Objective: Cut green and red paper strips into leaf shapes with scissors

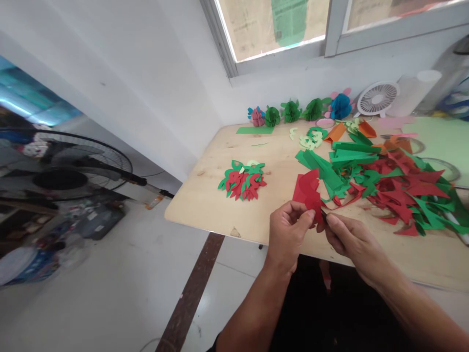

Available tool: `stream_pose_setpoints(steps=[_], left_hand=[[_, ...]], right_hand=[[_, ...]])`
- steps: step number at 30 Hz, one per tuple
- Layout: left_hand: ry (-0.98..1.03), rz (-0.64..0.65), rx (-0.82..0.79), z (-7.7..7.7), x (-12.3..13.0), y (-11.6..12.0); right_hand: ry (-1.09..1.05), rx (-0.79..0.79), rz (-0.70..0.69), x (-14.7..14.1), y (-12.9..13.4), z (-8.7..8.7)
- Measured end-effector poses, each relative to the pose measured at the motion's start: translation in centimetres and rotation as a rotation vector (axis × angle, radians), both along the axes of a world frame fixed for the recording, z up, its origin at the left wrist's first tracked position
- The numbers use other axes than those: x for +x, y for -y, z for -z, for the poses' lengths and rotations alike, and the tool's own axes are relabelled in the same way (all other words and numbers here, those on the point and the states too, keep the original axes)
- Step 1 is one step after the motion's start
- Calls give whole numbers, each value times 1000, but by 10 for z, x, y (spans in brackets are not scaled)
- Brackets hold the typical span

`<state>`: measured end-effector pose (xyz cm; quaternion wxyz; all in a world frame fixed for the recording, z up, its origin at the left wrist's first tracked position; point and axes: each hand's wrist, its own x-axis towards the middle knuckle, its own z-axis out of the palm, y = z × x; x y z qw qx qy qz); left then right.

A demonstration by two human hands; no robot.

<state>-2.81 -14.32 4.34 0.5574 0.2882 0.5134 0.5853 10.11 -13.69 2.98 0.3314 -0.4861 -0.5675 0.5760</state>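
Near the table's front edge, my left hand (289,227) pinches a folded piece of red paper (307,190) between thumb and fingers. My right hand (342,234) is closed around a small dark tool (324,214), mostly hidden by the fingers, that touches the paper's right edge. A pile of small red and green cut-out shapes (244,181) lies on the table to the left. Right of my hands spreads a large heap of red scraps (399,190) and green scraps (337,171).
Honeycomb paper figures (291,111) stand along the wall at the back of the wooden table (205,171), beside a small white fan (378,99). Pale green curved cut-outs (311,140) lie before them. A large black fan (73,166) stands left of the table.
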Motion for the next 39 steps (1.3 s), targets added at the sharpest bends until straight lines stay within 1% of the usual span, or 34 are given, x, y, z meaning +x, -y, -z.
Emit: stream_pose_setpoints(steps=[6, 13, 30, 39], left_hand=[[-20, 7, 12, -1, 0, -1], [-29, 33, 22, 1, -1, -1], [-41, 24, -7, -1, -1, -2], [-2, 38, -11, 0, -2, -2]], right_hand=[[-21, -26, 15, -1, 0, 2], [-17, -37, 14, -1, -1, 2], [-27, -44, 6, 0, -2, 2], [-5, -59, -6, -1, -3, 5]])
